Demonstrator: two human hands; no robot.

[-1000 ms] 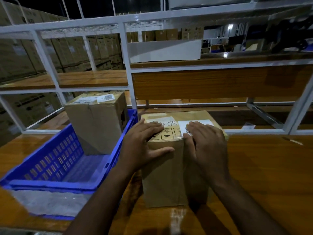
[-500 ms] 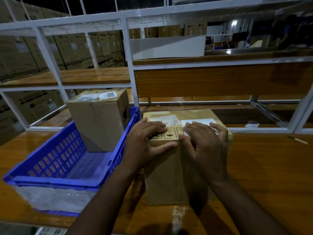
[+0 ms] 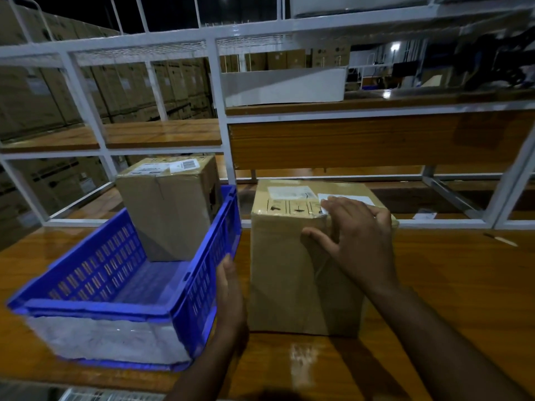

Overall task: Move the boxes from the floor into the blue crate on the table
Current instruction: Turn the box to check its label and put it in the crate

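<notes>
The taped cardboard box (image 3: 304, 264) stands on the table between my hands, my right hand (image 3: 359, 235) spread loose over its top corner, my left hand (image 3: 230, 296) flat between it and the blue crate (image 3: 199, 285) (stiff, probably weighty), so I'd grip low on opposite sides.
</notes>
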